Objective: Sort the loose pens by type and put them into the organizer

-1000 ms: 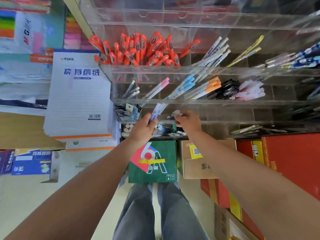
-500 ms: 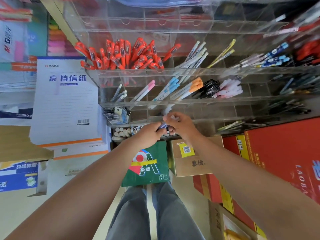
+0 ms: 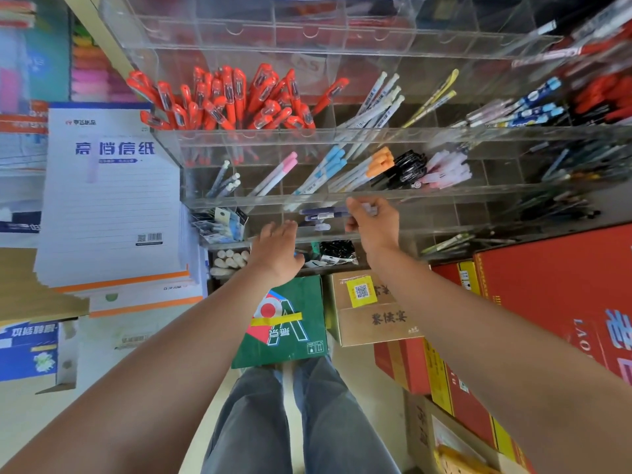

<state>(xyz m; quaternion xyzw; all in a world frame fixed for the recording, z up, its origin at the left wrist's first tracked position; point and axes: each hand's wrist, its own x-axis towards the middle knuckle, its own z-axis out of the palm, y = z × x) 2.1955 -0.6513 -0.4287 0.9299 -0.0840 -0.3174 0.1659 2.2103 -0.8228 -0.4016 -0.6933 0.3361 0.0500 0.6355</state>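
A clear acrylic tiered organizer (image 3: 444, 131) fills the shelf ahead. Its compartments hold red pens (image 3: 232, 97), white pens (image 3: 376, 100), pink-capped pens (image 3: 280, 169), blue-capped pens (image 3: 331, 162), orange-capped pens (image 3: 379, 162) and black pens (image 3: 410, 165). My right hand (image 3: 374, 227) is at the front of the lowest tier, closed on a few dark blue pens (image 3: 323, 213) that stick out to the left. My left hand (image 3: 277, 251) hovers just left of it and lower, fingers spread, holding nothing.
A stack of lined writing pads (image 3: 109, 200) lies to the left of the organizer. Below the shelf stand a green box (image 3: 287, 319), a brown cardboard box (image 3: 369, 309) and red boxes (image 3: 554, 285). My legs (image 3: 294, 422) are underneath.
The pen bundle was in my left hand, the hands met, and now my right hand holds the pens at the lowest tier. My left hand has opened and drawn back.
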